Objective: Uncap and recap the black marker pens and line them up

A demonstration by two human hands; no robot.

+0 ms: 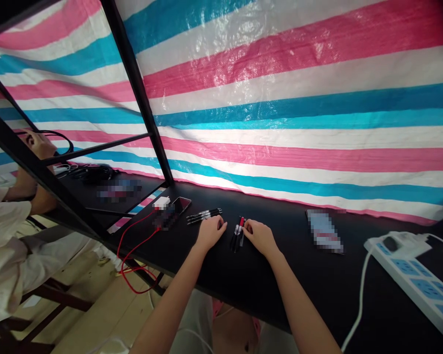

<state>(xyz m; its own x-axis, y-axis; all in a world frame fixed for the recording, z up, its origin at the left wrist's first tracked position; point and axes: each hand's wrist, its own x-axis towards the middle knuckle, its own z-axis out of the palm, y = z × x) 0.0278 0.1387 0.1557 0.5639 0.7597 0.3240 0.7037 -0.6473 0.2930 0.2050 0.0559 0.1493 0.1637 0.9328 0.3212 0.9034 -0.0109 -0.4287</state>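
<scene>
On the black table [280, 275], my left hand [211, 231] rests with its fingers curled, its thumb near a small cluster of pens [237, 235], one with a red cap. My right hand [259, 235] lies just right of that cluster, fingertips touching the pens. A second group of black pens [204, 215] lies just behind my left hand. Whether either hand grips a pen is unclear.
A phone [180, 203], a white charger [161, 201] and a red cable [133, 255] lie to the left. A white power strip [413, 275] sits at the right edge. A striped tarp [280, 98] hangs behind. Another person [18, 231] sits far left.
</scene>
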